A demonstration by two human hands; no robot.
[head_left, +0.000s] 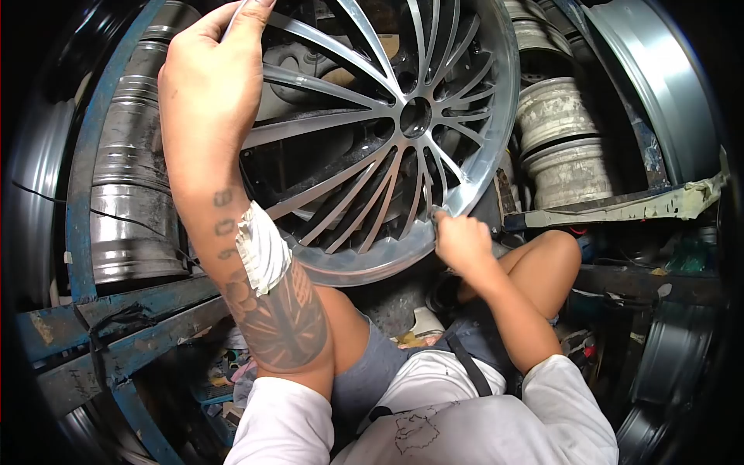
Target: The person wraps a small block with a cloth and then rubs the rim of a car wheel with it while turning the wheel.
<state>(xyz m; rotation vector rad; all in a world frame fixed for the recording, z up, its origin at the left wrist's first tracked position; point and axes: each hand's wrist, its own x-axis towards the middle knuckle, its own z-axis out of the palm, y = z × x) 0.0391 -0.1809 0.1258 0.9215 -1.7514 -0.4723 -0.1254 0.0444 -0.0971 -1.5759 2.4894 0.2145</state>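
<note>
1. Sitting low on the floor with knees drawn up, the person had a multi-spoke wheel (387, 132) propped upright in front of them, its face turned toward them and its lower rim near the lap.
2. The left hand (213, 74) was raised to the upper left of the wheel, fingers curled around a spoke or the rim edge there; the fingertips ran out of view at the top, so I could not tell how firm that hold was.
3. A strip of pale tape (262, 246) was wrapped around the left forearm.
4. The right hand (461, 240) sat at the lower right rim, fingers pinched on something small pressed against the metal edge; what it was, I could not make out.
5. Behind the wheel stood a blue steel frame (85, 186), with worn rims (562, 139) stacked to the right.
6. My worry was the wheel's balance: it seemed to rest on its lower edge with only the two hands steadying it, so a slack left hold could let it roll or tip onto the legs.
7. Pressing hard at the rim, the right fingers might slip along the edge and get cut.
</note>
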